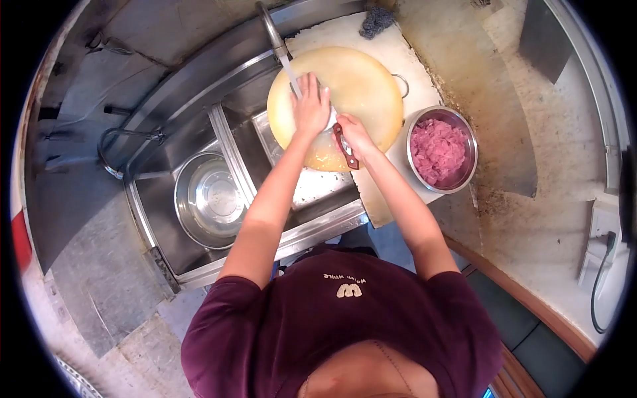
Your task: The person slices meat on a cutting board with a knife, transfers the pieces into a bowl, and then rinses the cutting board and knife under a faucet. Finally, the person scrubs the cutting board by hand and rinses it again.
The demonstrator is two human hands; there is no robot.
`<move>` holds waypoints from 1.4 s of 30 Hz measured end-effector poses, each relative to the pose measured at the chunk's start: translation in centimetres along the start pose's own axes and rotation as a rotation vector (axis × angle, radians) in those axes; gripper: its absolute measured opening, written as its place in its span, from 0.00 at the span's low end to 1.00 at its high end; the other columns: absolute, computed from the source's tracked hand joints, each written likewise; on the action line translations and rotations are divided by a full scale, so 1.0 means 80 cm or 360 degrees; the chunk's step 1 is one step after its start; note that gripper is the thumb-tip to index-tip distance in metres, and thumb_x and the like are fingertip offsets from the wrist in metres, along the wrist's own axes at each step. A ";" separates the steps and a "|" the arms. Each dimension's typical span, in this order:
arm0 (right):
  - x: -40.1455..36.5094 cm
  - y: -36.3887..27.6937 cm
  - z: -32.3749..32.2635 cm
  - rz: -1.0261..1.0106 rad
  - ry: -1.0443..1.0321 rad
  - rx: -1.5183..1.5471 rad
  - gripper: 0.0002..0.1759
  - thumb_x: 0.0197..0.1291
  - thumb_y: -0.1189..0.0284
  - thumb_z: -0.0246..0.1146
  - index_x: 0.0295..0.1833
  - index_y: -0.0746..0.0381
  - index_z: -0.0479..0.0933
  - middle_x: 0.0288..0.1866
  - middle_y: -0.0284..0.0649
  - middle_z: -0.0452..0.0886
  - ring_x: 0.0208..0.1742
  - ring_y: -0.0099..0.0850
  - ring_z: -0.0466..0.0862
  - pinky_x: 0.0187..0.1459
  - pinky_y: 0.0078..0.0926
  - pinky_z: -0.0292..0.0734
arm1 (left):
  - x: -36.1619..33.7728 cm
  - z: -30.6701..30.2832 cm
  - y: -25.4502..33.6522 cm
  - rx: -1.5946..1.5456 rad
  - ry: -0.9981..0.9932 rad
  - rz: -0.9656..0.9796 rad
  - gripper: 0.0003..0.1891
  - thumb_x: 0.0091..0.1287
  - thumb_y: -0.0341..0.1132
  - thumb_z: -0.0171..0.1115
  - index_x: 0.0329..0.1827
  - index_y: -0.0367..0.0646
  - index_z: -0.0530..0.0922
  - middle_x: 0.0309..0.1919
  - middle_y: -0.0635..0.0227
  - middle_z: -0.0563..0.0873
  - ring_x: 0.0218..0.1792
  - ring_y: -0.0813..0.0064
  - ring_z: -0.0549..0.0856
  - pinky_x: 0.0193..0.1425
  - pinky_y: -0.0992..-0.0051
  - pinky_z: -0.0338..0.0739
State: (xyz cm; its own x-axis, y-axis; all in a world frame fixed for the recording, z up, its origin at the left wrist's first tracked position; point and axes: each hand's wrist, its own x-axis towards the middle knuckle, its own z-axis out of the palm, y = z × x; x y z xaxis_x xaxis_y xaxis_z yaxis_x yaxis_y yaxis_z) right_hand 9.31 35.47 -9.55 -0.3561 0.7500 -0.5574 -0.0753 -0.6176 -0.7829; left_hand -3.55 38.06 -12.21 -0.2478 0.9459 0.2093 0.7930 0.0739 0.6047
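Observation:
A round, yellowish cutting board (365,79) lies partly over the right-hand sink basin, its surface wet. Over it, my right hand (356,134) is wrapped round the reddish-brown handle of a knife (346,147). The pale blade points away from me, toward the left hand, which covers part of it. My left hand (310,109) has its fingers stretched out flat over the blade and the board. Water falls from the faucet (268,26) close to the left fingers.
Right of the board stands a metal bowl (415,174) full of sliced pink meat (438,151). In the left basin sits a larger metal bowl (188,219) with water in it. A second faucet (109,142) bends over that side. A grey scourer (376,22) lies behind the board.

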 end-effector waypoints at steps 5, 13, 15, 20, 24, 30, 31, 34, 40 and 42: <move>-0.008 0.015 -0.036 -0.0434 0.0194 -0.0767 0.14 0.66 0.65 0.48 0.38 0.66 0.69 0.23 0.44 0.74 0.18 0.34 0.75 0.22 0.31 0.73 | 0.050 -0.004 -0.057 0.0458 0.0072 -0.0109 0.34 0.67 0.54 0.41 0.70 0.39 0.53 0.68 0.46 0.57 0.70 0.51 0.55 0.70 0.46 0.43; 0.031 -0.002 0.010 -0.1299 0.0666 -0.2064 0.12 0.57 0.66 0.56 0.40 0.63 0.76 0.44 0.50 0.78 0.39 0.51 0.80 0.44 0.44 0.75 | 0.173 0.002 -0.141 -0.1191 -0.0218 -0.1072 0.28 0.70 0.54 0.41 0.60 0.38 0.68 0.52 0.49 0.78 0.50 0.60 0.79 0.55 0.64 0.72; 0.071 -0.019 0.045 -0.1276 0.0521 -0.1673 0.10 0.56 0.69 0.54 0.37 0.64 0.76 0.37 0.48 0.78 0.35 0.45 0.80 0.40 0.39 0.75 | 0.189 0.017 -0.184 -0.1507 -0.0228 -0.1285 0.21 0.70 0.48 0.48 0.57 0.42 0.66 0.32 0.57 0.84 0.27 0.61 0.83 0.32 0.61 0.78; 0.157 -0.058 0.104 -0.0220 -0.0157 -0.0495 0.10 0.56 0.77 0.49 0.29 0.67 0.75 0.23 0.41 0.78 0.24 0.28 0.78 0.29 0.25 0.74 | 0.188 0.007 -0.193 -0.1610 -0.0484 -0.1257 0.22 0.66 0.45 0.57 0.56 0.39 0.67 0.37 0.56 0.83 0.36 0.64 0.82 0.41 0.65 0.78; 0.148 -0.069 0.125 -0.0038 -0.0276 -0.0443 0.09 0.53 0.79 0.49 0.28 0.65 0.75 0.26 0.40 0.79 0.25 0.27 0.77 0.30 0.25 0.73 | 0.181 -0.020 -0.172 -0.1829 -0.0667 -0.1397 0.16 0.64 0.38 0.59 0.52 0.41 0.73 0.40 0.61 0.82 0.38 0.66 0.81 0.44 0.68 0.78; 0.069 -0.080 0.104 -0.0759 -0.0313 -0.1741 0.11 0.50 0.77 0.53 0.40 0.62 0.75 0.36 0.45 0.80 0.41 0.36 0.80 0.44 0.34 0.74 | 0.199 0.006 -0.183 -0.1629 -0.0466 -0.1483 0.14 0.61 0.41 0.63 0.44 0.40 0.78 0.36 0.61 0.84 0.35 0.66 0.83 0.42 0.67 0.79; 0.053 -0.079 0.087 -0.0873 -0.0251 -0.1970 0.12 0.50 0.76 0.54 0.42 0.62 0.75 0.38 0.46 0.80 0.43 0.38 0.81 0.46 0.36 0.74 | 0.207 0.028 -0.206 -0.1348 -0.0365 -0.1342 0.18 0.59 0.43 0.65 0.45 0.39 0.78 0.35 0.60 0.84 0.34 0.64 0.83 0.43 0.67 0.78; 0.023 -0.052 0.007 -0.0776 0.0207 -0.2198 0.17 0.51 0.72 0.58 0.49 0.64 0.71 0.46 0.52 0.76 0.49 0.47 0.78 0.51 0.42 0.72 | 0.227 0.072 -0.236 -0.0384 -0.0203 -0.1041 0.24 0.59 0.48 0.60 0.50 0.38 0.77 0.44 0.56 0.83 0.44 0.60 0.82 0.53 0.66 0.74; -0.023 -0.011 -0.046 -0.0449 0.0352 -0.2299 0.25 0.47 0.67 0.65 0.51 0.65 0.69 0.46 0.54 0.74 0.48 0.50 0.77 0.49 0.44 0.73 | 0.198 0.005 -0.135 0.0206 -0.0224 -0.0988 0.30 0.55 0.54 0.55 0.55 0.43 0.73 0.53 0.55 0.78 0.56 0.58 0.76 0.60 0.65 0.69; -0.027 -0.010 -0.054 -0.0475 0.0372 -0.2163 0.22 0.43 0.68 0.65 0.44 0.65 0.70 0.42 0.56 0.75 0.46 0.45 0.79 0.46 0.41 0.74 | 0.181 -0.008 -0.119 0.0185 -0.0138 -0.0834 0.28 0.57 0.52 0.54 0.55 0.40 0.73 0.53 0.53 0.77 0.55 0.54 0.75 0.60 0.63 0.68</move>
State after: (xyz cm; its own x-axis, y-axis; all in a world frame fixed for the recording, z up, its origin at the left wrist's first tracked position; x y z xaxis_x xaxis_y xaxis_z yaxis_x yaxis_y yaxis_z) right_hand 14.17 35.40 -8.92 -0.3161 0.9145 -0.2527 0.8727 0.1757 -0.4556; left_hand -15.07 50.87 -14.47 -0.5838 0.7951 -0.1642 0.6332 0.5725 0.5209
